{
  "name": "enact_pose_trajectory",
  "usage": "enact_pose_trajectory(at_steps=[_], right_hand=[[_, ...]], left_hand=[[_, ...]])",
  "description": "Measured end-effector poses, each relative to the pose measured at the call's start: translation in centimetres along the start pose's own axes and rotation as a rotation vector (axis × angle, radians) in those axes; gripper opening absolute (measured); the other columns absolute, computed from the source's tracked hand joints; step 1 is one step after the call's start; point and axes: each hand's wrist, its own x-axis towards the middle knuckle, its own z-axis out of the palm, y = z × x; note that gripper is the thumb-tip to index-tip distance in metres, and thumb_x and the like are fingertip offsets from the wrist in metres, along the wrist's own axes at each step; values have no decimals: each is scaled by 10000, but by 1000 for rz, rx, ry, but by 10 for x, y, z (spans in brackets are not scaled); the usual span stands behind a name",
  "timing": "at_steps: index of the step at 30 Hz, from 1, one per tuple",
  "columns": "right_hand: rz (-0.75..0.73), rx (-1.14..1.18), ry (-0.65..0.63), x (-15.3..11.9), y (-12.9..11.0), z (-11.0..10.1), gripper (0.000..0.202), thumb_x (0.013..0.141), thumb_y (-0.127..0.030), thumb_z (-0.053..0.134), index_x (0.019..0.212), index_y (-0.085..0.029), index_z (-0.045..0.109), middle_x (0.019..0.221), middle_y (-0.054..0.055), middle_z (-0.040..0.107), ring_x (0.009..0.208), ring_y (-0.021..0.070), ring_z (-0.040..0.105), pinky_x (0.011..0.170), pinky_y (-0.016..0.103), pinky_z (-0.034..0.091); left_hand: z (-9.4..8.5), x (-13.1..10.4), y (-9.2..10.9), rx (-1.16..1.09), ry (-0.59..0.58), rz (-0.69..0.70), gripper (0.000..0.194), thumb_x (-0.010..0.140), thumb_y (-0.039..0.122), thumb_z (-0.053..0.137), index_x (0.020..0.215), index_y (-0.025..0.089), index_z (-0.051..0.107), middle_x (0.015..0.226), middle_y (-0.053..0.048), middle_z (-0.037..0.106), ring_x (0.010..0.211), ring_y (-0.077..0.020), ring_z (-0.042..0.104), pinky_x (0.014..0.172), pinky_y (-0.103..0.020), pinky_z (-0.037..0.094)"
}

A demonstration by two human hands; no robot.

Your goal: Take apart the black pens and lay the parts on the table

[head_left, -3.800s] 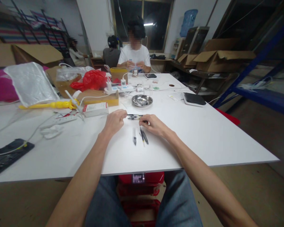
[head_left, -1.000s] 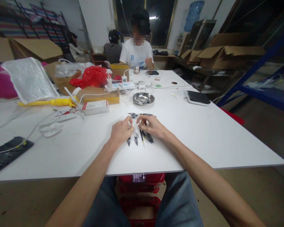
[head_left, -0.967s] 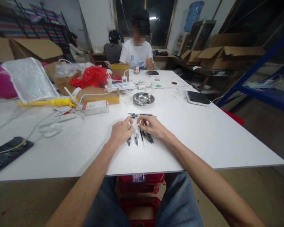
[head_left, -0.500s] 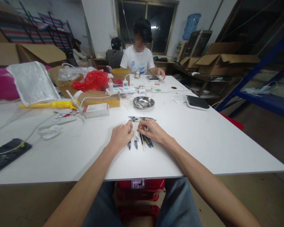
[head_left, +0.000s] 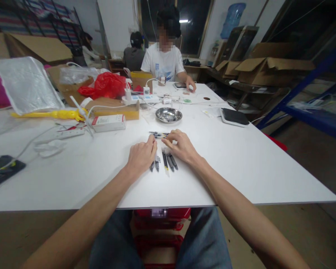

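Pens [head_left: 158, 133] lie crosswise in a small bundle beyond the left hand [head_left: 140, 155], and the right hand [head_left: 180, 145] has shifted forward to their right end, hiding it, away from the dark barrels [head_left: 172, 162] it partly covered half a second ago. Those barrels and the slim refills [head_left: 165, 160] beside them now show more fully, so attention seems to have turned to the bundle. The left fingers stay pinched together above the clear barrels [head_left: 157, 165]; the right ones are loosely curled. Whether either hand grips anything, I cannot tell
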Motion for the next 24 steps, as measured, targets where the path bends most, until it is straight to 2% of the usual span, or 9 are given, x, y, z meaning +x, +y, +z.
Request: enact_pose_trajectory(at_steps=[2, 4, 6, 9, 11, 14, 17, 20, 24], right_hand=[[93, -96, 83, -1, 11, -1, 152, 982, -225, 560, 962, -190, 706, 924, 79, 634, 909, 233, 536, 824, 349, 404], [171, -182, 100, -1, 22, -2, 144, 949, -183, 584, 1032, -198, 701, 992, 99, 626, 964, 262, 523, 831, 367, 406], [214, -236, 77, -2, 31, -2, 114, 917, -200, 635, 1012, -203, 697, 1009, 108, 618, 981, 283, 508, 831, 382, 409], [208, -258, 52, -2, 37, -1, 86, 883, -234, 691, 965, -208, 695, 1019, 109, 610, 992, 294, 494, 831, 393, 413], [194, -252, 60, -1, 39, 1, 57, 876, -215, 692, 931, -204, 693, 1028, 111, 608, 1000, 294, 495, 836, 395, 414], [189, -221, 87, 0, 39, 3, 27, 865, -165, 671, 872, -190, 674, 1019, 118, 621, 1001, 292, 504, 844, 398, 415], [193, -117, 166, 0, 37, 4, 58, 865, -136, 626, 839, -188, 632, 962, 107, 648, 958, 276, 527, 847, 397, 414], [196, 147, 285, 2, 32, 8, 72, 881, -147, 562, 832, -199, 570, 851, 53, 644, 824, 223, 557, 792, 356, 424], [187, 518, 373, 6, 23, 16, 120, 935, -275, 496, 835, -210, 513, 729, -10, 558, 672, 164, 533, 664, 291, 412]], left_hand=[[-4, 8, 2, -73, 43, -23, 318, 1050, 358, 288, 1189, 219, 538, 754, -40, 704, 726, -231, 693, 700, -300, 443], [-7, 23, 5, -178, 108, -14, 282, 1038, 325, 325, 1194, 222, 535, 769, -30, 695, 750, -228, 684, 716, -304, 447], [-5, 41, 8, -296, 165, 64, 250, 1003, 239, 368, 1176, 215, 547, 824, -35, 694, 810, -222, 674, 748, -310, 456], [6, 59, 10, -414, 256, 271, 231, 949, 144, 406, 1070, 200, 594, 1031, -69, 680, 1012, -215, 633, 879, -322, 461], [14, 62, 8, -405, 256, 360, 221, 931, 138, 445, 1061, 194, 615, 1092, -83, 649, 1073, -229, 595, 929, -349, 449], [19, 56, 1, -361, 241, 408, 226, 951, 199, 496, 1131, 210, 631, 1174, -81, 626, 1125, -249, 562, 947, -384, 430], [17, 51, -7, -334, 237, 450, 240, 963, 276, 551, 1183, 231, 636, 1240, -71, 622, 1160, -254, 546, 965, -394, 413], [16, 52, -11, -304, 247, 481, 260, 945, 307, 609, 1193, 235, 646, 1249, -66, 639, 1168, -258, 543, 982, -396, 402], [17, 56, -14, -278, 260, 459, 188, 975, 319, 574, 1081, 211, 685, 1066, -61, 706, 1076, -251, 582, 922, -379, 420]])
